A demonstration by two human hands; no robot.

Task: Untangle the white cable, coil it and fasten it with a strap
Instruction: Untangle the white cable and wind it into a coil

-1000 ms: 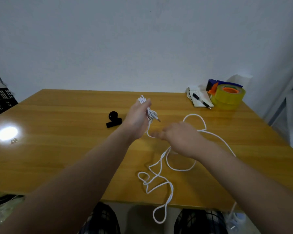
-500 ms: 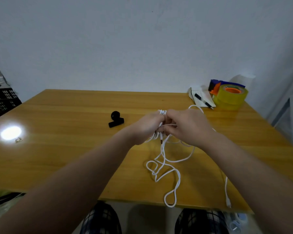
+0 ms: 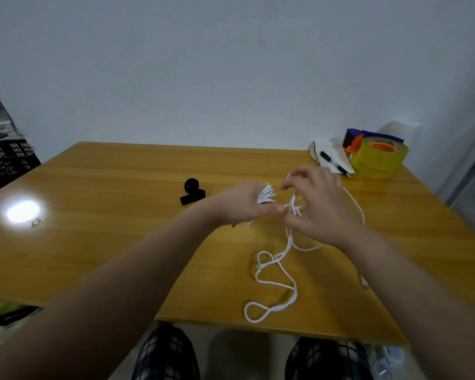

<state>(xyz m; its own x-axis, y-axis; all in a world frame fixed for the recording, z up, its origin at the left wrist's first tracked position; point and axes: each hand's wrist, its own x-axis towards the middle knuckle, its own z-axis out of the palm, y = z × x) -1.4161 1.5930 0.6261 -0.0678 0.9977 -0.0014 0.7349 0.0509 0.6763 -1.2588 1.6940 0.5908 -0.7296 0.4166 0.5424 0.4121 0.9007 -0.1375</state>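
While the loose end of the white cable (image 3: 275, 281) lies slack nearest me, one loop hanging just over the front edge of the worktop (image 3: 121, 242), its shape has shifted: the loops sit closer in and shorter than a second ago, so slack is being taken up. Further right, a strand trails past my right forearm toward the edge.

Mid-worktop, my hands are together. Left hand (image 3: 244, 205) is closed around a bundle of turns, their white tops fanned out above my fist. Right hand (image 3: 320, 207) has come in from the open reach it held a second ago and now pinches a strand just beside the bundle, fingers curled, upper fingers lifted. A small snarl sits between the two hands; whether it's a true knot I cannot tell.

Judgement: coiling well underway, another turn being laid on, with much cable still free.

Beyond, the black strap (image 3: 192, 192) lies untouched, left of my hands. Far right corner: tape roll (image 3: 379, 160), notepad (image 3: 332, 157) with pen (image 3: 335, 163).
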